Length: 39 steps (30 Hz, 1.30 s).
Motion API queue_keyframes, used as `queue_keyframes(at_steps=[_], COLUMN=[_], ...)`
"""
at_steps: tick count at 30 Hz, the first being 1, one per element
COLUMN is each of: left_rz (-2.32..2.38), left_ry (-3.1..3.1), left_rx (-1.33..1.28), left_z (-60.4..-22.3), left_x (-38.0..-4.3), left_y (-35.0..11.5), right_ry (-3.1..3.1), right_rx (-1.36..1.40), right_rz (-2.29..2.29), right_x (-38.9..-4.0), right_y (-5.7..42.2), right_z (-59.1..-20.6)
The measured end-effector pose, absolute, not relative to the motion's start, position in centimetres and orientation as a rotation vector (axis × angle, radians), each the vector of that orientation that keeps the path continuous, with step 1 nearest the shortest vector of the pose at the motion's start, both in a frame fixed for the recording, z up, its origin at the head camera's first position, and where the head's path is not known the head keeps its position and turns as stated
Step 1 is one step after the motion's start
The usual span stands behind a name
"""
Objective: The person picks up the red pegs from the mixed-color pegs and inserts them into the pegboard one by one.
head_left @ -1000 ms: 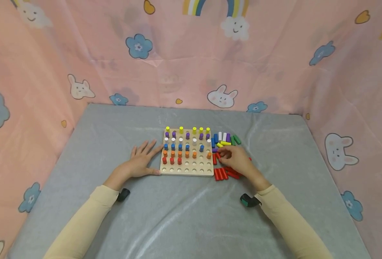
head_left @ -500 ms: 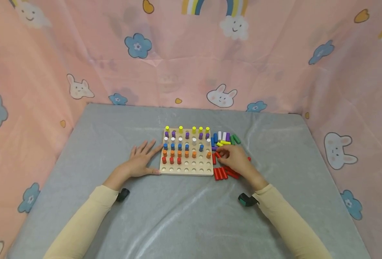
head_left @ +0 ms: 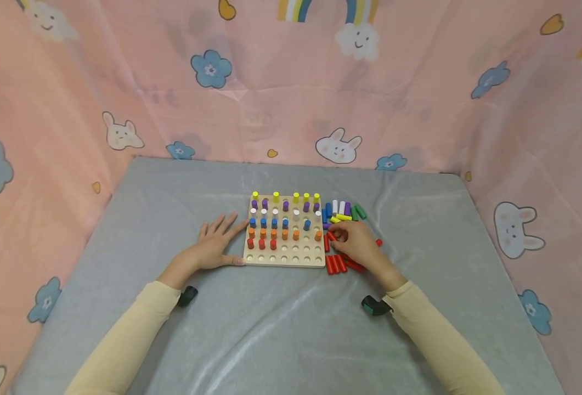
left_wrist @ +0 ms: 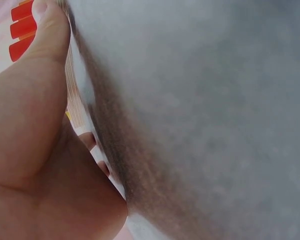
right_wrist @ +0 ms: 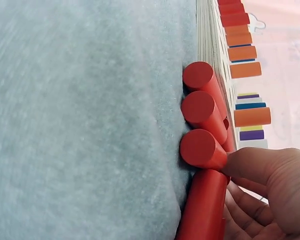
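A wooden pegboard (head_left: 291,263) bears upright rows of yellow, purple, white, blue, orange and red pegs. Its left edge is touched by the left hand (head_left: 212,248), which lies with fingers spread and the thumb by the near corner. In the left wrist view the thumb (left_wrist: 52,37) is against the board, near red pegs (left_wrist: 22,26). Over the loose pegs right of the board, the right hand (head_left: 360,241) pinches a red peg (head_left: 332,236) between thumb and fingertips. The right wrist view shows that thumb (right_wrist: 255,162) behind lying red pegs (right_wrist: 197,147), hiding the pinched one.
Loose red pegs (head_left: 336,264) lie near the board's right front corner. Behind the right hand are loose blue, white, purple, yellow and green pegs (head_left: 360,211). A grey cloth (head_left: 271,323) covers the table, and a pink patterned curtain (head_left: 271,109) stands behind it.
The right wrist and forearm have shifted slightly left, while the fingertips stay at the same red peg. The left hand and the pegs in the board have not moved.
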<state>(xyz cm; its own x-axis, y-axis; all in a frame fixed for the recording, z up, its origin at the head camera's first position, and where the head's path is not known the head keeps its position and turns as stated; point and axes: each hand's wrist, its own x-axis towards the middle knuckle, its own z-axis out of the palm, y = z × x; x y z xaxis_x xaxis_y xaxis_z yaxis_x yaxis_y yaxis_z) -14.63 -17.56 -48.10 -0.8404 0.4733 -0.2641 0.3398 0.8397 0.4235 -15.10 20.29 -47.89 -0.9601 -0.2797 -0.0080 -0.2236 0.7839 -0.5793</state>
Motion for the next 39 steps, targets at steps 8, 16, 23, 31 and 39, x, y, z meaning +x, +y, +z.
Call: queue_keyframes(at_steps=[8,16,23,31,39], left_rz=[0.503,0.51,0.515,0.509,0.507], left_ry=[2.662,2.66,2.66,2.66,2.662], left_rx=[0.618,0.614,0.614,0.607,0.611], left_z=[-47.9,-47.9,-48.0,-48.0,-48.0], left_x=[-14.6,-14.7,-14.7,-14.7,-14.6], left_y=[-17.5,-17.5,-17.5,-17.6,-17.6], right_ry=[2.894,2.907,2.917,2.931,2.922], right_rx=[-0.428,-0.426,-0.393,-0.397,-0.412], right_rz=[-0.931,-0.932,-0.934,-0.966,-0.984], right_x=[-15.2,-15.1,-14.8,-14.5,-13.9], right_y=[20.2,20.2,20.5,20.5,19.9], right_z=[-47.8,-47.9,-47.8,-46.7,-45.9])
